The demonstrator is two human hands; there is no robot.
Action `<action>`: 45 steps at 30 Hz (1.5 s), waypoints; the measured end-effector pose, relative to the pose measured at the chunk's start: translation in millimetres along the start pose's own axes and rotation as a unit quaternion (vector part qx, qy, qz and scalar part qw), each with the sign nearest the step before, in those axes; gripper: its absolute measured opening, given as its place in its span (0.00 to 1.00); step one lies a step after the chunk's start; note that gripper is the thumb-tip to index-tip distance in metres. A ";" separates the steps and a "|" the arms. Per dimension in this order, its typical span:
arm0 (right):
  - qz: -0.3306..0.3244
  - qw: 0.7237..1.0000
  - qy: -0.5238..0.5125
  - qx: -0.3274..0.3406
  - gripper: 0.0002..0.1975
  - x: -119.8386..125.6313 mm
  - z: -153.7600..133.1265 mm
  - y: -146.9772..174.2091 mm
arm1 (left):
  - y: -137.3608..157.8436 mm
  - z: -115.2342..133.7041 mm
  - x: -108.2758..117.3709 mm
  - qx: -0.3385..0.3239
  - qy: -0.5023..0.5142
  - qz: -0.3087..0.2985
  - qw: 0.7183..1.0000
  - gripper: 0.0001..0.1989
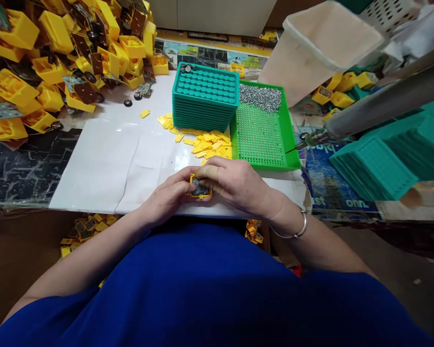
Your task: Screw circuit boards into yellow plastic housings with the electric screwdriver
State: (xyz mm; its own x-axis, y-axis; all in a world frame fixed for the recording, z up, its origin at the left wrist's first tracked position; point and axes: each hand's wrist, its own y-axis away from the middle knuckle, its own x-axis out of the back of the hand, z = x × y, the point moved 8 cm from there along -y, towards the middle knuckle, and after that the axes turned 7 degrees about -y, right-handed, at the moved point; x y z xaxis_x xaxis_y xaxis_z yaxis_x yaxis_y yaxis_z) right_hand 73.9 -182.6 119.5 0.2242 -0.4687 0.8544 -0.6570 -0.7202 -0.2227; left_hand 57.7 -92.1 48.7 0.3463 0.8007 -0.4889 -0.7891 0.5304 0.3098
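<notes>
Near the front edge of the table, my left hand [171,193] is closed around a small yellow plastic housing [201,196] with a dark inside. My right hand [237,185] bends over the same housing from the right, its fingertips pressed at the opening; a tan cover wraps one finger. Whether those fingertips pinch a small part cannot be seen. Just beyond the hands lies a heap of flat yellow plastic pieces [211,143]. Behind it stands a stack of teal trays [206,103] with a few round dark parts [187,69] on top.
A green perforated basket [260,137] holds many small metal screws [261,98]. An electric screwdriver [311,140] points over its right side. Yellow housings with wires and boards [50,82] pile up at left. A whitish bin [311,43] and more teal trays [378,168] stand right.
</notes>
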 end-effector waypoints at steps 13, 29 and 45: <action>-0.077 0.987 -0.137 -0.015 0.07 3.1 5.0 -15.7 | 0.5 -0.4 -2.1 -0.026 -0.022 -0.035 0.999 0.14; 0.115 0.981 -0.156 -0.019 0.03 2.8 2.9 5.8 | 9.3 5.3 -0.1 -0.030 -0.131 0.012 0.991 0.16; 0.407 0.866 -0.283 -0.061 0.20 144.2 100.8 52.1 | -31.4 -9.3 -33.0 0.086 -0.038 0.023 0.995 0.18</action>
State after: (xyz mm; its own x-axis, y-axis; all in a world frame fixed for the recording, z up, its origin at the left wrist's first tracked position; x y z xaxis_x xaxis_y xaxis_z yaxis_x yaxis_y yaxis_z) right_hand 144.6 -339.3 183.9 -0.0551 -0.9965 0.0630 -0.8272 0.0102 -0.5619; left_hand 66.4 -137.7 47.5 0.3551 0.8402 -0.4099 -0.7087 0.5279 0.4681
